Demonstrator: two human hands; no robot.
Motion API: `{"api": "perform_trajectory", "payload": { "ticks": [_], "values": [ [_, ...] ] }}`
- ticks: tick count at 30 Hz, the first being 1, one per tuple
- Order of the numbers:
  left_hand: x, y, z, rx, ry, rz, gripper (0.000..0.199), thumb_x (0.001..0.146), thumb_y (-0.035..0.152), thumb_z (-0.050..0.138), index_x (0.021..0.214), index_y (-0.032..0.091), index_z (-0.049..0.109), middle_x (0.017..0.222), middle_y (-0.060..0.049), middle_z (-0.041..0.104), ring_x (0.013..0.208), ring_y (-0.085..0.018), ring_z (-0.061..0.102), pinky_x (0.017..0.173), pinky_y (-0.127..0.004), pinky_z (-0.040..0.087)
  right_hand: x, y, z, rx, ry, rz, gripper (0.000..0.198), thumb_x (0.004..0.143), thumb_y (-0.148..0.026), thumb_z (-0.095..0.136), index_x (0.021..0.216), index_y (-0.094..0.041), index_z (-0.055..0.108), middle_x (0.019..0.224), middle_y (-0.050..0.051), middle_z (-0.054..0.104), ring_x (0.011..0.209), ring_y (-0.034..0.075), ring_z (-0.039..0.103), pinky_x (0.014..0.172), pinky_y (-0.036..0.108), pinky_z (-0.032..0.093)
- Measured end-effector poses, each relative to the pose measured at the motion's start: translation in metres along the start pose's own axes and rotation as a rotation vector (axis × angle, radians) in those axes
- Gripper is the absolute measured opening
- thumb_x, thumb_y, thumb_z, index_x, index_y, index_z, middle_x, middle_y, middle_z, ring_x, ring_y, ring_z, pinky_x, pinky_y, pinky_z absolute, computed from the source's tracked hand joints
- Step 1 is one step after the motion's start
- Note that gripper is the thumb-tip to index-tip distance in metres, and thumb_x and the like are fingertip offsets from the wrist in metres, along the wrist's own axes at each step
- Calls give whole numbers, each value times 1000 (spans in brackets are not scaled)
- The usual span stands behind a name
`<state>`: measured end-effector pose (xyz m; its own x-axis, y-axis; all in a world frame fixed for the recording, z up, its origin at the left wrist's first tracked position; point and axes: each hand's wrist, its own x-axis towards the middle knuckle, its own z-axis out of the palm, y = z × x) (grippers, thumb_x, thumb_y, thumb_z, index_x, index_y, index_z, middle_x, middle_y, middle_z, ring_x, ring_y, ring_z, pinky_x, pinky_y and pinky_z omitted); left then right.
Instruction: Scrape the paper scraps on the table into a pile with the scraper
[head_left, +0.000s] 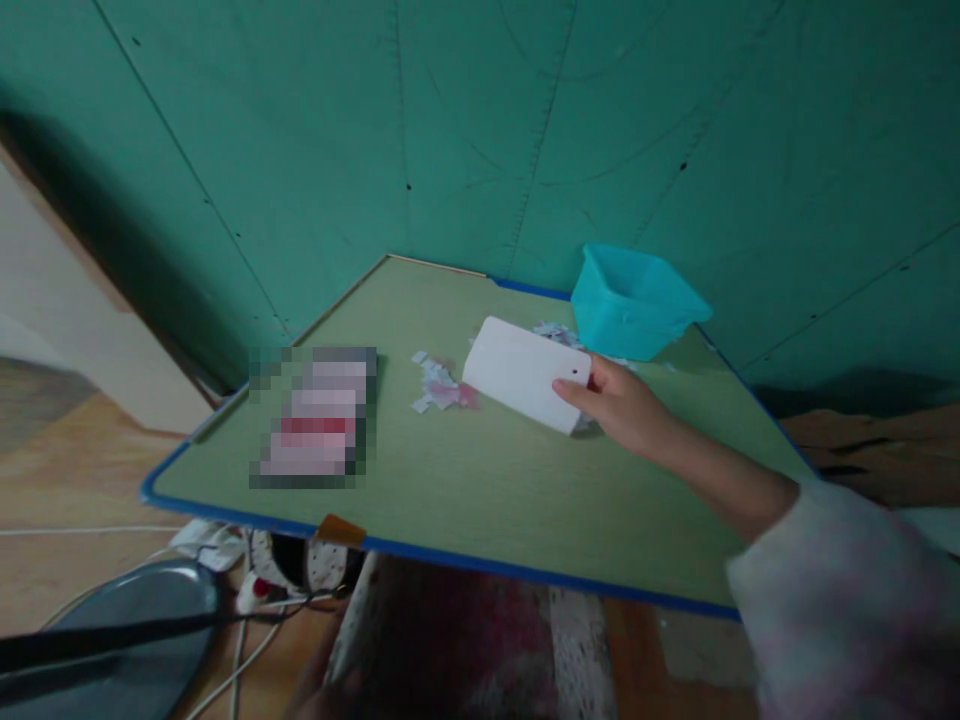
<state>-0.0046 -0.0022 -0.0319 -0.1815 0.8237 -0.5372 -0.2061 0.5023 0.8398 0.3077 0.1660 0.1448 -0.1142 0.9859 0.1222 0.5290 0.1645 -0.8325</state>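
My right hand [619, 400] is closed on one end of a white rectangular card [521, 370] with rounded corners, thumb on top beside a small dark hole. The card is tilted just over the table. Its far left end is close to a small heap of white and pinkish paper scraps [439, 387]. More paper scraps [553, 331] lie behind it, partly hidden by the card. Beyond my right hand stands a turquoise plastic bin [630, 310]. A dim brownish shape at the bottom edge may be my left hand [319, 675]; its fingers cannot be made out.
The greenish table [480, 490] has blue-taped edges and meets a green wall [465, 130]. A pixelated flat object [319, 420] lies on its left side. Below, a grey round basin-like object [135, 620] and white cables [232, 670] are on the floor.
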Motion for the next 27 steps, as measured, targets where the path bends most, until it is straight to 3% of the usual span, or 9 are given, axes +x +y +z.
{"api": "perform_trajectory", "payload": {
  "ticks": [5, 9, 10, 13, 16, 18, 27],
  "values": [
    [-12, 22, 10, 15, 19, 37, 49, 45, 38, 75, 93, 32, 66, 43, 3, 64, 76, -32, 68, 63, -35, 57, -53, -26, -19, 47, -150, 130, 26, 76, -38, 59, 95, -21, 63, 88, 3, 70, 81, 21, 64, 69, 34, 52],
    [-21, 31, 6, 8, 23, 76, 43, 46, 31, 77, 87, 30, 67, 74, 2, 75, 94, -33, 64, 66, -35, 57, -60, -30, -28, 124, -38, 175, 31, 71, -39, 64, 97, -22, 64, 88, 3, 71, 85, 22, 64, 71, 35, 53],
    [-21, 29, 4, -10, -10, 71, 45, 47, 30, 78, 91, 30, 66, 83, 2, 75, 99, -33, 61, 69, -36, 57, -57, -28, -29, 146, 3, 170, 32, 70, -39, 65, 97, -22, 64, 89, 3, 71, 86, 22, 64, 72, 36, 53],
    [-14, 13, 1, -66, 32, 107, 42, 48, 30, 81, 87, 28, 65, 81, 4, 73, 89, -27, 65, 68, -32, 56, -47, -19, -29, 193, 58, 165, 33, 67, -39, 67, 95, -22, 64, 89, 2, 71, 88, 22, 64, 76, 38, 52],
    [-5, -4, 0, -89, 50, 120, 25, 75, 35, 65, 94, 18, 62, 93, -2, 68, 85, -21, 64, 73, -37, 53, -45, -12, -27, 248, 8, 196, 33, 66, -39, 68, 95, -23, 64, 88, 2, 71, 88, 22, 64, 76, 38, 52],
    [-1, -13, -1, -103, 60, 121, 23, 82, 33, 57, 96, 15, 61, 97, -3, 65, 85, -20, 63, 74, -38, 52, -50, -11, -27, 274, -39, 225, 33, 66, -39, 69, 95, -23, 65, 87, 2, 71, 86, 22, 64, 75, 37, 52],
    [2, -23, -8, -137, 60, 74, 20, 82, 29, 57, 97, 16, 60, 98, -3, 63, 84, -19, 61, 71, -37, 52, -75, -23, -27, 193, -92, 243, 26, 68, -40, 67, 89, -25, 67, 78, 3, 71, 75, 22, 65, 62, 33, 54]
  ]
}}
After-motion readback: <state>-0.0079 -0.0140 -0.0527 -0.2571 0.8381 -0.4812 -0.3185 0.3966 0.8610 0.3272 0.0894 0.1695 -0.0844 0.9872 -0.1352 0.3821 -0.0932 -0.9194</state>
